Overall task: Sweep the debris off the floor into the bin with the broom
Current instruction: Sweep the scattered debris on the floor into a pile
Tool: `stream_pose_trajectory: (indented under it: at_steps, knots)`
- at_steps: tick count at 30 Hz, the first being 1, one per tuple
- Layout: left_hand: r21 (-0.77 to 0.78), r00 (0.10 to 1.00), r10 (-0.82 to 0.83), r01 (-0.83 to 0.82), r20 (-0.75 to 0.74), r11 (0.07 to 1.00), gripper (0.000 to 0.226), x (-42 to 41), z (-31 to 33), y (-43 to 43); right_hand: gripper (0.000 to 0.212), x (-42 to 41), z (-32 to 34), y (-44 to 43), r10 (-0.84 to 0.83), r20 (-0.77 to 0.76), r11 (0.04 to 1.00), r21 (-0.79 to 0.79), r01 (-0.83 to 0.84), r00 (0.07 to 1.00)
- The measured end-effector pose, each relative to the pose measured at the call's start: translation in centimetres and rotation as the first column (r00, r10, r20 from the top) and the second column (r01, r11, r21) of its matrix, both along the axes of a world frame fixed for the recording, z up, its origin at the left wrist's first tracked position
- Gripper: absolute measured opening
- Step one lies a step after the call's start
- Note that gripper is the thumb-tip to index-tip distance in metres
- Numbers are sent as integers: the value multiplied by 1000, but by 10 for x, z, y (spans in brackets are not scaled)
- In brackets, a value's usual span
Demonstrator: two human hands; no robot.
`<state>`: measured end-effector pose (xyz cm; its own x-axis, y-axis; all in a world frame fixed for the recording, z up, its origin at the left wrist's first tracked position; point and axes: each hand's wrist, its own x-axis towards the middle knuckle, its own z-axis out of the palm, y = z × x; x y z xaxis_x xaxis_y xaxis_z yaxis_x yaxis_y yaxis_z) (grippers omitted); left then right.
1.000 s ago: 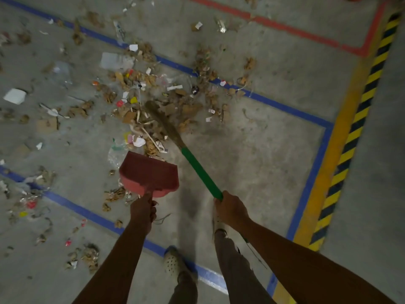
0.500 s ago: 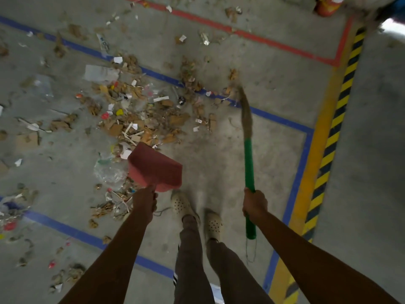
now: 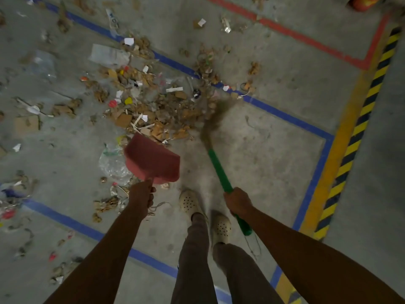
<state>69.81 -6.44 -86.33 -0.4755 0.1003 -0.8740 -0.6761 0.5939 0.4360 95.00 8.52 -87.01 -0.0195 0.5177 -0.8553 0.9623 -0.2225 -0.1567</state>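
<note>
My right hand [image 3: 237, 200] grips the green handle of the broom [image 3: 218, 167]. Its brown bristles are blurred and lie at the right edge of the debris pile [image 3: 153, 110]. The pile is cardboard scraps, paper bits and plastic spread across the concrete floor. My left hand [image 3: 142, 194] holds the handle of a red dustpan [image 3: 153, 160], whose mouth points up toward the near edge of the pile. No bin shows in this view.
My two feet in pale perforated shoes [image 3: 189, 201] stand between my hands. Blue tape lines [image 3: 285, 116], a red line [image 3: 306, 39] and a yellow-black striped strip [image 3: 359, 123] mark the floor. Scattered litter lies at the left [image 3: 28, 123]. An orange object [image 3: 365, 2] sits at the top right.
The broom head swung out to the right and has come back left against the pile's right edge. The dustpan stays near the pile's near edge. My feet stepped forward.
</note>
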Motion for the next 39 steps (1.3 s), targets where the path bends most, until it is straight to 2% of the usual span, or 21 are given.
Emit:
stream_pose_trajectory:
  at_steps: [3,5,8,11,15,17,19,21,25,28,30,32,34,36,39]
  knots:
    - [-39,999,9,-11,-45,999,35,-18,2,-10,30,-33,21,6,327,-58,945,48,-324,943]
    - [-71,997,24,-30,-76,997,38,-26,10,-12,30,-46,39,9,439,-51,895,115,-432,897]
    - [-66,994,50,-56,-95,996,38,-35,22,-7,32,-50,60,10,478,-29,861,210,-462,878]
    - [-31,994,44,-48,-104,998,42,-39,32,6,33,-37,72,18,433,-26,873,261,-411,901]
    - [-14,996,14,-15,-84,1000,40,-40,39,34,32,-13,81,38,192,-45,955,240,-176,980]
    - [13,999,26,-25,-45,1000,28,-36,41,55,33,3,78,54,1,-71,977,212,14,997]
    - [75,998,58,-57,-12,996,13,-31,45,79,38,21,73,72,-194,-92,959,191,209,977]
    - [111,998,55,-59,31,992,16,-23,52,105,41,37,69,91,-357,-107,912,178,371,928]
    - [101,996,16,-26,93,995,23,-4,60,151,36,71,60,137,-634,-128,743,171,647,762]
    - [83,995,47,-54,83,995,19,9,54,173,35,87,42,174,-759,-81,631,156,760,646]
    - [87,991,83,-92,102,992,19,18,46,184,33,95,30,201,-790,-25,602,151,784,612]
    - [110,981,130,-146,142,983,21,25,37,194,33,98,17,221,-744,58,667,134,733,666]
    - [117,973,161,-182,165,976,23,30,29,202,33,91,9,230,-592,124,806,107,583,796]
    - [122,970,177,-198,168,972,24,36,22,211,34,80,1,227,-382,119,924,85,374,917]
    - [134,971,179,-201,159,970,24,41,14,222,36,59,-3,225,-78,40,996,47,77,996]
